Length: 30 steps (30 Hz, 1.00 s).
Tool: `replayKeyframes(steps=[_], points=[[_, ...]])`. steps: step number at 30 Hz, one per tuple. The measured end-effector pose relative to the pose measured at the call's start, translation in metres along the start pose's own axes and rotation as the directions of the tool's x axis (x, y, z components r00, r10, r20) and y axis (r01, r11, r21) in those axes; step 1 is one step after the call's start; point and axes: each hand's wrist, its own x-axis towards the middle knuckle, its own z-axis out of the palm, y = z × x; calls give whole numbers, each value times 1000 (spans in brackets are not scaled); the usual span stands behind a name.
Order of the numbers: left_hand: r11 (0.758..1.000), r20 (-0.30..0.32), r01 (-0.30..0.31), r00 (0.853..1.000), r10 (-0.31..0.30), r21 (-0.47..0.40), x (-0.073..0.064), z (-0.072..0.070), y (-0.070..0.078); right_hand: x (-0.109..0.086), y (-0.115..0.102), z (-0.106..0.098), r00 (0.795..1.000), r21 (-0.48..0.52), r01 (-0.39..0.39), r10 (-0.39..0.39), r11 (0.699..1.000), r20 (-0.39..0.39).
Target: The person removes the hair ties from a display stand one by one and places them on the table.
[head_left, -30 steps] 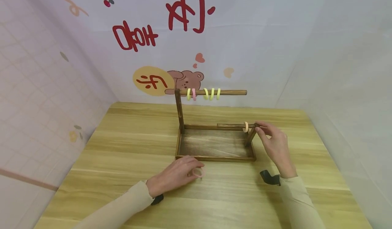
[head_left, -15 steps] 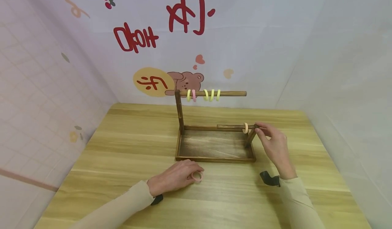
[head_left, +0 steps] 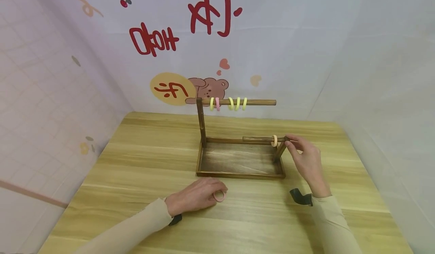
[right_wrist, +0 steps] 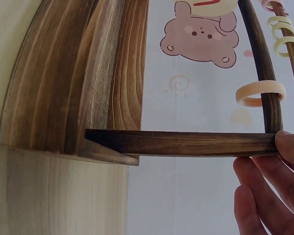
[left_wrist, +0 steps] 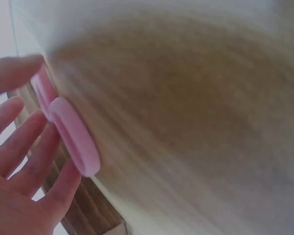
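My left hand (head_left: 197,196) is just in front of the rack, low over the table. It holds a pink hair tie (head_left: 219,196) at the thumb and fingertips. In the left wrist view the pink hair tie (left_wrist: 77,139) lies against the fingers, and another pink loop shows under the thumb; whether they are separate ties I cannot tell. My right hand (head_left: 307,162) grips the top corner of the short post on the wooden rack (head_left: 238,176). Near that corner, a peach hair tie (right_wrist: 261,93) hangs on the lower bar (right_wrist: 260,54).
Several yellow hair ties (head_left: 237,103) and one pink hair tie (head_left: 218,103) hang on the upper bar (head_left: 261,102). Below the bars is the rack's shallow tray (head_left: 202,159). A printed cloth wall (head_left: 289,57) stands behind the wooden table (head_left: 146,163).
The pink hair tie has shifted slightly down and turned a little in my left hand, its loop now showing more clearly. My right hand keeps its place on the rack. The head view moved slightly.
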Motion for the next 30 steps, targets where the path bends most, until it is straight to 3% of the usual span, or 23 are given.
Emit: replayKeyframes(steps=[5,10,14,20,30], points=[[999,4,39,999,-39,-19,-1,-8,3,0,0,-1,1000,-16,-15,15,1000,-1],[1000,-99,-12,995,10,-23,1,-15,4,1,1,-1,1000,-9,-15,15,1000,-8],[999,-194,-37,980,36,-1,0,-21,5,1,0,-1,1000,3,-8,8,1000,-13],[994,-282,-82,954,98,68,1,-26,10,0,0,-1,1000,-1,16,-16,1000,-1],[986,-390,-132,907,160,98,23,-40,19,-1,1,0,1000,-13,18,-18,1000,0]])
